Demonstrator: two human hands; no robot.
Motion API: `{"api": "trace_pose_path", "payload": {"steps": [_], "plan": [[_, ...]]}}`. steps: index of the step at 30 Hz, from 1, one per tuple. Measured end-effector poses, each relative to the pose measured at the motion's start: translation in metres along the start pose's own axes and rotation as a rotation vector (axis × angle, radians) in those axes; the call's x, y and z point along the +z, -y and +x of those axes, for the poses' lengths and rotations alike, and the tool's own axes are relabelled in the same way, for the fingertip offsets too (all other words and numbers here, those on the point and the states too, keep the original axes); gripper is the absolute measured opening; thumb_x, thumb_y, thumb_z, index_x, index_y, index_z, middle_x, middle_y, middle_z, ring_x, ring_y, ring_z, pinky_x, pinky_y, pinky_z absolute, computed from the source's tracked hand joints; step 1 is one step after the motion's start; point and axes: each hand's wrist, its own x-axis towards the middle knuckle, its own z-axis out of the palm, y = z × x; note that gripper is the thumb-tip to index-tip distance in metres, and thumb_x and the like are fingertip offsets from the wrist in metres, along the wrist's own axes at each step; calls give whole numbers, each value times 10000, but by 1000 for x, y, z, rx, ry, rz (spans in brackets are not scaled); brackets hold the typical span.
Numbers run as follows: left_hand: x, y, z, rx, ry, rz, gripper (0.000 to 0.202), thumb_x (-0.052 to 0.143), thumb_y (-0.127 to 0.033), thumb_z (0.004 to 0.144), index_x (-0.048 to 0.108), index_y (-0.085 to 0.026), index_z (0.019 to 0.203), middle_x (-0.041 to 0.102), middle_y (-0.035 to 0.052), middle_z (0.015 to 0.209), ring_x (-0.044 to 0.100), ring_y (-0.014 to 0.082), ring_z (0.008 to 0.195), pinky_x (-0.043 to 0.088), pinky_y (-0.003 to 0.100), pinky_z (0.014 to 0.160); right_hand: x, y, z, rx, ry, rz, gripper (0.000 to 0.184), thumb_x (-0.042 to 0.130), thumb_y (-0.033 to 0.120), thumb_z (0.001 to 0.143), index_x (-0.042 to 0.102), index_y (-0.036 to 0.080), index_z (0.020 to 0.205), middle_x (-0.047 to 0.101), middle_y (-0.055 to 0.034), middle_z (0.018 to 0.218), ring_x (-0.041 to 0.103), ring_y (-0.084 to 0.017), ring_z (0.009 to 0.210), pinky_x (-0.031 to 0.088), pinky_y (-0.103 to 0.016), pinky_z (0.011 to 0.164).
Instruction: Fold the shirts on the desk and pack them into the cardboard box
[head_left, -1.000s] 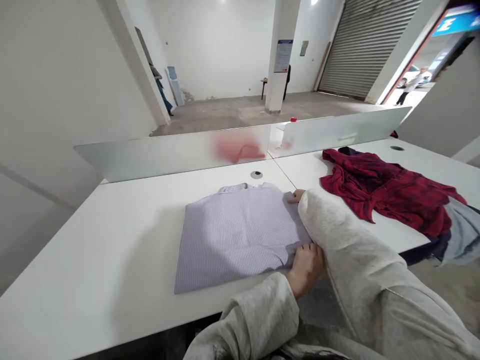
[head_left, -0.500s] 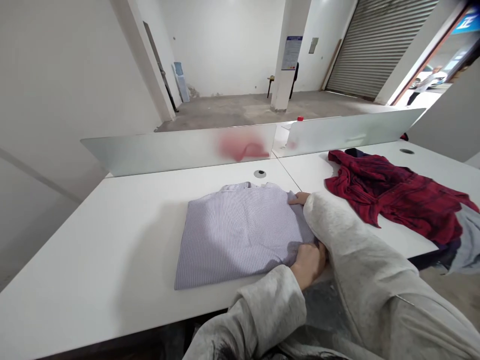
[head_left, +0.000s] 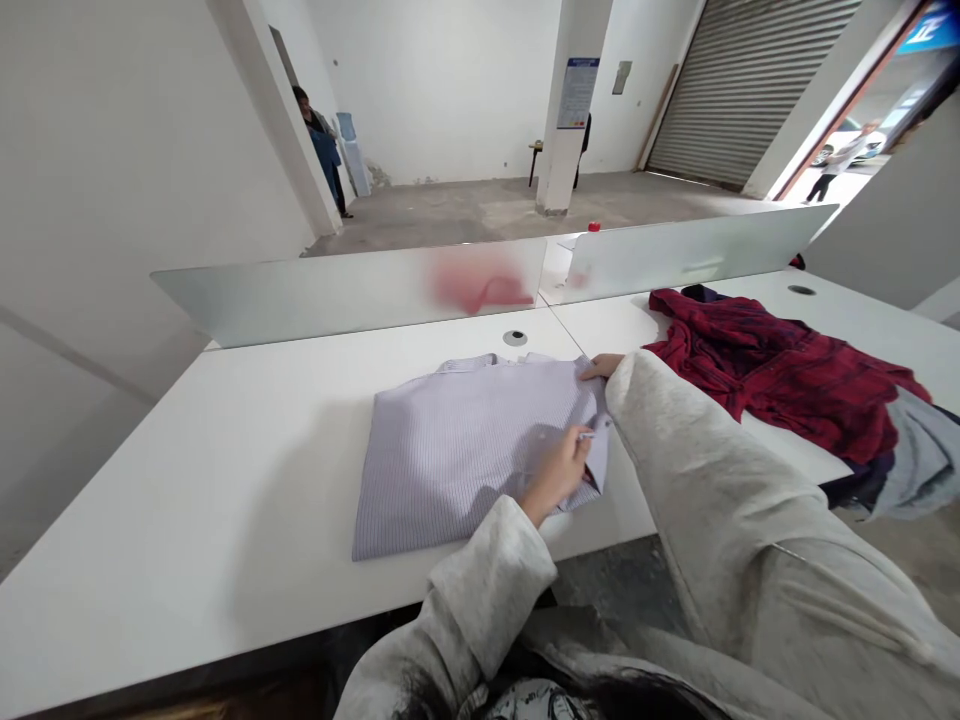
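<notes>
Left hand (head_left: 556, 478): you now have it off the near right corner and farther in, fingers pinching fabric.
Striped shirt (head_left: 442, 455): right edge now lifts and turns inward, dark gap showing.
Background person (head_left: 324, 150): head now enters your view.

White walls (head_left: 427, 90), grey floor (head_left: 442, 207), pillar (head_left: 557, 170) with notice (head_left: 577, 93); white desk (head_left: 262, 440), frosted divider (head_left: 330, 292) before me; roller shutter (head_left: 750, 90) down, daylit doorway (head_left: 879, 108) beside it.
</notes>
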Motion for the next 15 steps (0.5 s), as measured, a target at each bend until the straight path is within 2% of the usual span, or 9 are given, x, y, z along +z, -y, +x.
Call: {"api": "trace_pose_path", "payload": {"steps": [4,7,9,12,15], "plan": [[-32,-5,5,-24,-151,-257,326,383,-391,906,549,-178,1089,629,65,981,592,160,865,462,263,746,3,6,-3,11,-32,242,527,672,529,731,668,39,922,691,-151,829,652,-206,788,510,-297,784],[-47,-5,3,-31,-207,-467,277,438,-389,885,558,-184,1026,619,69,1045,582,164,940,452,269,823,18,0,-12,-1,-63,456,553,516,557,846,612,30,986,682,-186,859,665,-205,773,533,-318,766],[-48,-5,1,-31,-210,-565,249,484,-373,865,572,-187,1005,621,65,1058,577,173,977,443,283,864,37,-6,-21,-31,-107,589,568,357,552,916,560,43,1065,669,-211,947,671,-205,829,539,-327,781],[-42,-6,0,-45,-210,-657,240,536,-358,839,591,-191,1002,634,60,1056,576,182,1003,435,293,888,75,-13,-41,-85,-190,727,587,161,524,949,475,93,1195,594,-219,1169,635,-198,1006,524,-335,855],[-34,-11,4,-63,-172,-695,241,529,-365,845,600,-194,1000,644,56,1063,581,175,1007,441,278,880,115,-11,-61,-159,-208,784,569,156,548,936,441,186,1270,516,-154,1302,562,-200,1144,499,-358,914]]}}
